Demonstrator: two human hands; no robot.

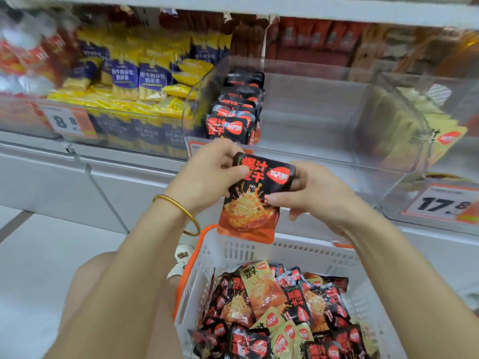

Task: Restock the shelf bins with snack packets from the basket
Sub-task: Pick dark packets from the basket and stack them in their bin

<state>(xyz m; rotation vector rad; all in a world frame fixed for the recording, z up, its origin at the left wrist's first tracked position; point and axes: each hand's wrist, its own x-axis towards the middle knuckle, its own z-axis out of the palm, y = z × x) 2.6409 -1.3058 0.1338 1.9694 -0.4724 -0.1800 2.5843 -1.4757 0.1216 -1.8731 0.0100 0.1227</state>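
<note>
Both hands hold one black-and-orange snack packet [255,193] upright just in front of the clear shelf bin [311,112]. My left hand [210,174] pinches its top left corner, and my right hand [308,193] grips its right edge. Inside the bin, a row of matching black packets [234,110] stands along the left wall; the rest of the bin floor is bare. Below, a white basket [259,248] with orange handles holds several black and yellow packets [280,312].
A bin of yellow-and-blue packets [137,81] is to the left, with a price tag [68,121]. A bin with yellow packets [425,133] stands on the right above a 17.8 price tag [443,203]. Red packets [311,37] fill the back row. My knee [88,281] is beside the basket.
</note>
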